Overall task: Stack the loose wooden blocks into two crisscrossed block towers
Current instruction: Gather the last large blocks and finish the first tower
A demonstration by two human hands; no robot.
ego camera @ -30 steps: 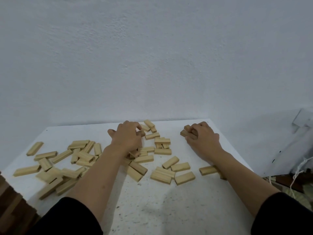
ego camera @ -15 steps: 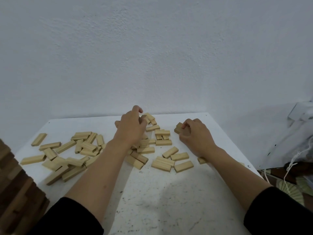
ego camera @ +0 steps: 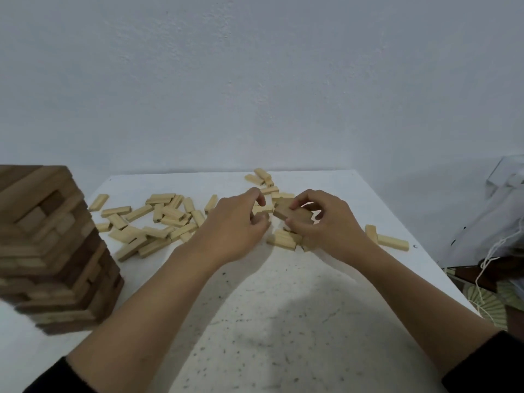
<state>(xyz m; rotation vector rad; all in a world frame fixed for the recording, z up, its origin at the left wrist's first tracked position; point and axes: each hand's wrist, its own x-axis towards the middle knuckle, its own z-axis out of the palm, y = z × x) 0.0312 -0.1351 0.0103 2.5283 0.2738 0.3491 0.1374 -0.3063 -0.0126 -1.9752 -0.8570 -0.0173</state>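
1. White wall (ego camera: 255, 80) at back; white speckled table (ego camera: 283, 321) runs up to it.
2. Tower (ego camera: 54, 251) stands on the table's near left. Crisscross layers, blurred, looks darker than the other wood. Well apart from both hands.
3. Loose blocks (ego camera: 158, 222) lie in a scattered heap mid-left on the table, between tower and left hand. Some overlap.
4. Far blocks (ego camera: 262, 175): a few by the table's back edge, beyond the hands.
5. Right hand (ego camera: 326, 222) is raised over the table, centre-right. Grip closed: thumb at the near side, fingers curled over the held blocks (ego camera: 292, 212). These are a small bunch lying flat side by side and slightly tilted. Count unclear.
6. Left hand (ego camera: 235, 222) is just beside the right hand, fingers curled, fingertips toward the held blocks. A block end shows past its fingers. Cannot tell whether this grip has hold of it, or whether it touches the held blocks.
7. Low blocks (ego camera: 283, 239) lie on the table under both hands, partly hidden.
8. Two blocks (ego camera: 392, 242) lie right of the right hand, near the table's right edge, set at an angle to each other.
9. Black sleeves (ego camera: 487, 364) cover both arms at the bottom corners.
10. White cloth (ego camera: 496, 217) and a white cord (ego camera: 487, 265) sit off the table to the right.
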